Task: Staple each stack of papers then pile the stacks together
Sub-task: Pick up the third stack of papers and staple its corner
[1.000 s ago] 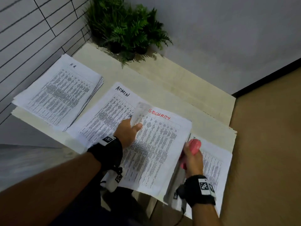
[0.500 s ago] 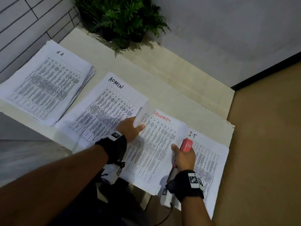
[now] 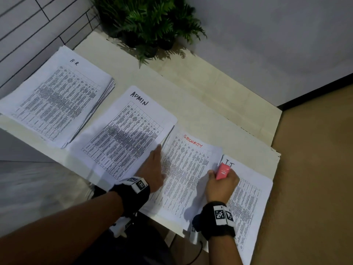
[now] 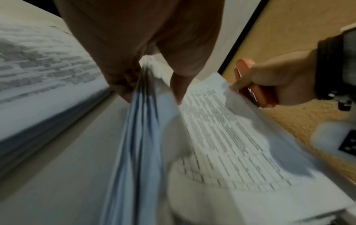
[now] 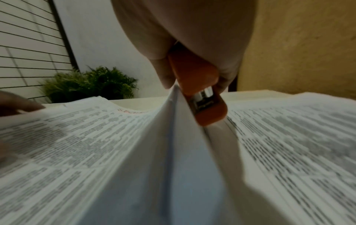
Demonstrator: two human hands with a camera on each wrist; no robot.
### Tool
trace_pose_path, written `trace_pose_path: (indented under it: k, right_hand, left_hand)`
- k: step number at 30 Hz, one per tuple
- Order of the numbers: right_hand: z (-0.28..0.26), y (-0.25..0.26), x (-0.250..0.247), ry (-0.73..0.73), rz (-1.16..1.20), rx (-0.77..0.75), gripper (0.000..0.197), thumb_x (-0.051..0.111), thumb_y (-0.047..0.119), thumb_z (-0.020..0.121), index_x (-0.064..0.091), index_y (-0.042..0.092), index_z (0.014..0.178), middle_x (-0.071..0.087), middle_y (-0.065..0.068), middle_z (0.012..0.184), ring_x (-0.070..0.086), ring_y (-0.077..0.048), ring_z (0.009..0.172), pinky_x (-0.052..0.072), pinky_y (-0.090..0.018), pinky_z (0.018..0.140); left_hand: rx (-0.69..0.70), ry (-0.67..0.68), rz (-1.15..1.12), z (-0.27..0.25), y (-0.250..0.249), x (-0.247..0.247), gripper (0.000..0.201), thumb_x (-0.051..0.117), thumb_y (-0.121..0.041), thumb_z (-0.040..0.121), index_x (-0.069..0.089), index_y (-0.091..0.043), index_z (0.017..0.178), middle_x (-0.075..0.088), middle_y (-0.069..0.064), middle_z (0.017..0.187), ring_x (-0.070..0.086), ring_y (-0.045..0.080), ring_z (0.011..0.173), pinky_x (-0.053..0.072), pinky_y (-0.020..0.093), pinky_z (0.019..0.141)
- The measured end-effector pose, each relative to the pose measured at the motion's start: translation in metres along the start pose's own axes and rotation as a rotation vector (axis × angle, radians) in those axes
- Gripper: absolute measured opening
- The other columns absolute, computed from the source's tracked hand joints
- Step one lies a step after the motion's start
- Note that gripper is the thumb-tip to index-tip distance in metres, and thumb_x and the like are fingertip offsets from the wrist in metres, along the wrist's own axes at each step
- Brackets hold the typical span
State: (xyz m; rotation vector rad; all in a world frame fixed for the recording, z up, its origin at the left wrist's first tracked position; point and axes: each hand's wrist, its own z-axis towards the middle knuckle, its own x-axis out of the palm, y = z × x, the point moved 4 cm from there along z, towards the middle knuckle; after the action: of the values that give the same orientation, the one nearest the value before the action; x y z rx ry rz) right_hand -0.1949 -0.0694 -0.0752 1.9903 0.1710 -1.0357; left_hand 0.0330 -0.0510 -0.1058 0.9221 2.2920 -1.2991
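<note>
**Inspector:** Your right hand [image 3: 221, 185] is wrapped round the pink stapler [image 3: 222, 171], thumb pinching the SECURITY stack's [image 3: 183, 175] lifted right edge. Sheets there look fanned; staple now and you risk missing the lower pages.

**Operator:** And my left?

**Inspector:** Your left hand [image 3: 153, 170] lies flat, fingers straight, pressing that stack's left edge, touching the ADMIN stack [image 3: 126, 134]. Slide it and both shift. The I.T stack [image 3: 246, 199] sits beneath your right hand; farther off, the H.R stack [image 3: 55, 100] overhangs the table [image 3: 200, 96].
</note>
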Motion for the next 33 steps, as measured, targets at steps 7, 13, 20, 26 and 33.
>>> trace_pose_path:
  k: [7,13,20,26,33]
  right_hand:
    - [-0.015,0.038,-0.013,-0.102,0.004,-0.155,0.035,0.071,0.012,0.083,0.053,-0.001,0.109,0.054,-0.017,0.114,0.056,-0.03,0.1,0.043,-0.028,0.085]
    - [-0.057,0.091,0.036,0.521,0.033,-0.064,0.014,0.066,0.018,0.086,0.058,0.014,0.097,0.065,-0.005,0.075,0.06,-0.01,0.048,0.051,-0.025,0.043]
    - [-0.104,0.112,0.133,0.761,-0.118,-0.041,0.029,0.064,0.026,0.087,0.06,0.003,0.103,0.068,-0.013,0.084,0.059,-0.014,0.056,0.051,-0.016,0.049]
    - [-0.1,0.104,0.151,0.609,-0.23,-0.012,0.035,0.065,0.029,0.085,0.059,0.006,0.112,0.066,-0.009,0.097,0.057,-0.021,0.076,0.035,-0.018,0.058]
    - [-0.096,0.095,0.152,0.557,-0.265,0.008,0.035,0.067,0.025,0.083,0.06,0.004,0.11,0.068,-0.01,0.094,0.06,-0.021,0.073,0.033,-0.016,0.049]
  left_hand:
    - [0.03,-0.363,0.036,0.022,0.033,-0.091,0.074,0.07,-0.022,0.076,0.033,-0.012,0.139,0.032,0.015,0.141,0.031,0.035,0.131,0.033,0.052,0.109]
    - [-0.37,-0.33,0.125,0.043,0.114,-0.154,0.073,0.063,-0.026,0.082,0.026,-0.008,0.142,0.023,0.02,0.15,0.023,0.038,0.138,0.029,0.052,0.11]
    - [-0.426,-0.206,0.199,0.04,0.122,-0.158,0.077,0.055,-0.039,0.085,0.015,-0.015,0.146,0.018,0.016,0.153,0.021,0.036,0.138,0.03,0.059,0.108]
    - [-0.429,-0.22,0.119,0.04,0.123,-0.168,0.066,0.057,-0.04,0.085,0.033,-0.006,0.136,0.037,0.023,0.14,0.038,0.04,0.126,0.035,0.052,0.106]
    - [-0.432,-0.244,-0.098,0.033,0.122,-0.17,0.065,0.065,-0.033,0.082,0.036,-0.008,0.135,0.044,0.019,0.136,0.048,0.035,0.121,0.042,0.045,0.102]
